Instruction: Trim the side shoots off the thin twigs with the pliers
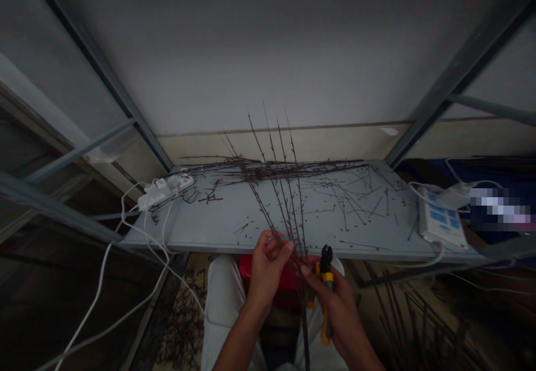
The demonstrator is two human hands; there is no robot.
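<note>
A thin brown branch [303, 304] with several long twigs rises from between my knees and fans out over the grey shelf. My left hand [268, 265] is closed on its twigs, thumb and fingers pinching near the shelf's front edge. In my right hand [337, 298] is a pair of pliers [326, 256] with a black head and yellow-and-grey handles, jaws pointing up. The fingertips of that hand reach the branch just below my left hand. Part of the pliers is hidden behind the fingers.
Behind the held twigs, a pile of thin twigs [268, 171] lies along the back of the shelf [201, 220]. Cut bits are scattered across it. Power strips stand left [165, 191] and right [441, 217], with white cables trailing. More branches [412, 320] stand low at the right.
</note>
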